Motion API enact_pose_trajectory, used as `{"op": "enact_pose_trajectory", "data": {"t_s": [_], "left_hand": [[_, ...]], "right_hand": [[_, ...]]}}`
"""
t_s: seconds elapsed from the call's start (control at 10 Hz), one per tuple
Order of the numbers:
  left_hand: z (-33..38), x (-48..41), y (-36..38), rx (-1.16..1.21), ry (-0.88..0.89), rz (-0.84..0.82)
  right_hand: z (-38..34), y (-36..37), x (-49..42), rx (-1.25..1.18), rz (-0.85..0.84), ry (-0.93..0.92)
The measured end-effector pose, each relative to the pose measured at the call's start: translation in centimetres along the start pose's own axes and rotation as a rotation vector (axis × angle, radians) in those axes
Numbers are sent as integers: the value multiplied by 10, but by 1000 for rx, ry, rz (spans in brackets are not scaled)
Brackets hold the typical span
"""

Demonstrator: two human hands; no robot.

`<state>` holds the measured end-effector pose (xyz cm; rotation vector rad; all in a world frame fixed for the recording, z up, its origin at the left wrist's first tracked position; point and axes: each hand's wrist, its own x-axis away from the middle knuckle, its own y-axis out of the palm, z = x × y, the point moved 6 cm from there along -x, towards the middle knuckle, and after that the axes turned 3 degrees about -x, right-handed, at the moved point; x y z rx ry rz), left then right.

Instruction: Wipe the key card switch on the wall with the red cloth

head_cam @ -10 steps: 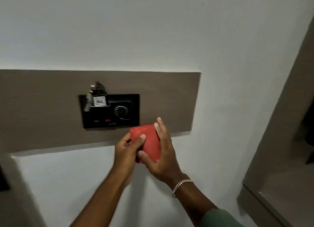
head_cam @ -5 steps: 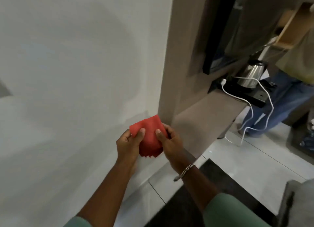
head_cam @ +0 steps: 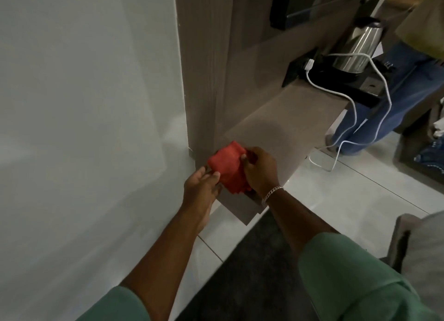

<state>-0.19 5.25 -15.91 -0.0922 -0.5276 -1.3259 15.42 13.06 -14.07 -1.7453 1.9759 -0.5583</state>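
Observation:
The red cloth (head_cam: 228, 168) is folded into a small bundle and held between both hands, just above the near corner of a low wooden shelf (head_cam: 293, 118). My left hand (head_cam: 200, 188) pinches its left edge with thumb and fingers. My right hand (head_cam: 260, 170), with a silver bracelet at the wrist, grips its right side. The key card switch is out of view; only bare white wall (head_cam: 84, 104) shows to the left.
A steel kettle (head_cam: 358, 49) stands on a black tray at the shelf's far end, with a white cable (head_cam: 346, 99) hanging to the floor. Another person in jeans (head_cam: 389, 99) stands beyond it. A dark mat (head_cam: 252, 268) lies on the tiled floor below.
The view has swung right and down, away from the wall switch to the shelf and floor. Both hands keep hold of the red cloth, which now looks more bunched.

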Motion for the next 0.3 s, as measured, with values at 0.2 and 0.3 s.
{"op": "enact_pose_trajectory", "data": {"t_s": [0.2, 0.3], "left_hand": [[10, 23, -29, -275, 55, 80], [41, 57, -57, -429, 142, 159]], "right_hand": [[-12, -5, 19, 251, 76, 17], [-43, -12, 50, 516, 142, -87]]}}
